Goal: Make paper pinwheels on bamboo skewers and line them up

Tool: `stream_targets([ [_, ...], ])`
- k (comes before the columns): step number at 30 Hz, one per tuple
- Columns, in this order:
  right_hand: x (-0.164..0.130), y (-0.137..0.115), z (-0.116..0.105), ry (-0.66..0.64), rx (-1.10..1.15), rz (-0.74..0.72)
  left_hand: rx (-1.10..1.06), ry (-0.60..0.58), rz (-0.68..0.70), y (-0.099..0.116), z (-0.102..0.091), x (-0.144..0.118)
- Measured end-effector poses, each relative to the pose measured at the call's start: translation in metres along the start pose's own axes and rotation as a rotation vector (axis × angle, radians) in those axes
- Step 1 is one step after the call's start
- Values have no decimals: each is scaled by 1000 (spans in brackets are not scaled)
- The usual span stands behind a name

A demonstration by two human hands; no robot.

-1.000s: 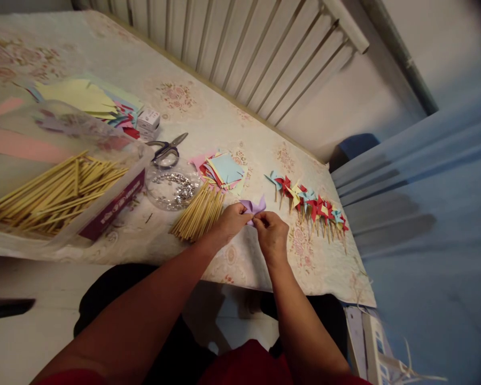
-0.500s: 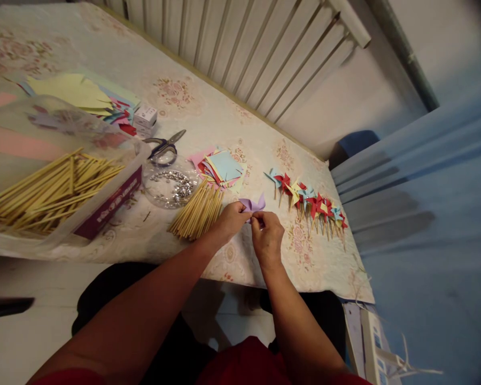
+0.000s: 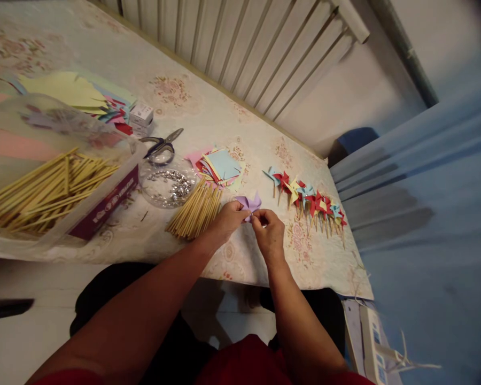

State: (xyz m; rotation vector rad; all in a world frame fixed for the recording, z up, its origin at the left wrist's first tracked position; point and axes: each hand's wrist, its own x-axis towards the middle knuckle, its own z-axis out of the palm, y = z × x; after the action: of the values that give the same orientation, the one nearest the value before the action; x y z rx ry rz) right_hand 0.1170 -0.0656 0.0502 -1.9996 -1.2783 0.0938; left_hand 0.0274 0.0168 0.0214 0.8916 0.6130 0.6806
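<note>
A purple paper pinwheel (image 3: 251,202) is pinched between the thumb and fingers of my left hand (image 3: 231,218), above the near side of the table. Close against its lower edge, my right hand (image 3: 270,231) is closed in a pinch on a small shiny pin (image 3: 251,214), most of it hidden by the fingertips. Left of my hands lie a fanned bundle of thin wooden sticks (image 3: 195,211) and a pile of coloured paper squares (image 3: 224,164). A clear round dish (image 3: 150,195) contains many small silvery pins.
Finished pinwheels on sticks (image 3: 304,195) lie in a row at the right. Scissors (image 3: 162,147) rest behind the dish, beside small white boxes (image 3: 141,115). A clear plastic bin (image 3: 130,155) with more sticks stands at the left. A blue curtain (image 3: 425,214) hangs beyond the table's right end.
My right fingers have parted slightly from the pinwheel's lower edge, so the shiny pin shows between the hands. The pinwheel has turned a little. The whole view has shifted slightly.
</note>
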Motion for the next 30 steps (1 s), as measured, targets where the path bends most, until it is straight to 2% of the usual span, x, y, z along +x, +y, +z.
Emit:
stream_targets([
  [10,-1,3,0,1,18,12,77,-26,54,-5,-2,1],
  [17,0,4,-1,-17,11,7,161,4,68,-11,-3,5],
  [21,1,4,-2,-16,16,17,304,15,124,-9,-4,5],
  [25,4,5,-5,-43,-4,16,522,62,171,2,-2,-1],
  [30,7,4,-11,-92,-81,-32,699,86,240,8,3,-5],
])
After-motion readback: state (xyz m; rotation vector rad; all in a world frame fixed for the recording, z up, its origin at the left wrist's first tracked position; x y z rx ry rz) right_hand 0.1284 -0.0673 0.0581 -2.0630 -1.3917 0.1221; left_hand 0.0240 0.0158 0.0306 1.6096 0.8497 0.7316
